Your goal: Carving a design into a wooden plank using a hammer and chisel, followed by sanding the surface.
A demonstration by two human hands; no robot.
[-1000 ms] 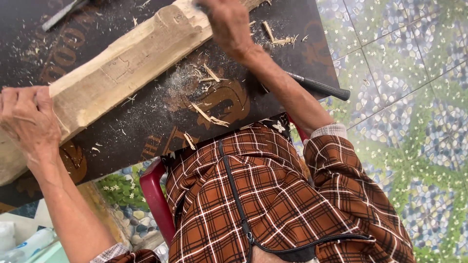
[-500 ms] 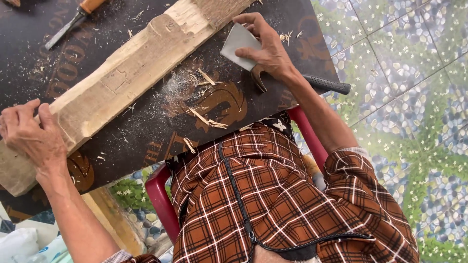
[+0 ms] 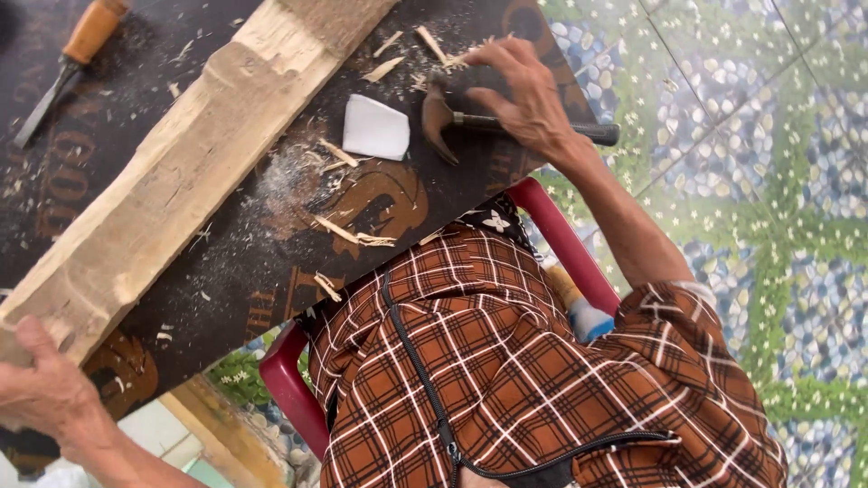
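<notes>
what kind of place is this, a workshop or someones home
Likely a makeshift home woodworking spot, perhaps a patio: a rough wood plank on a dark tabletop littered with shavings, a hammer under the right hand, and a pebble-patterned tiled floor.
</notes>
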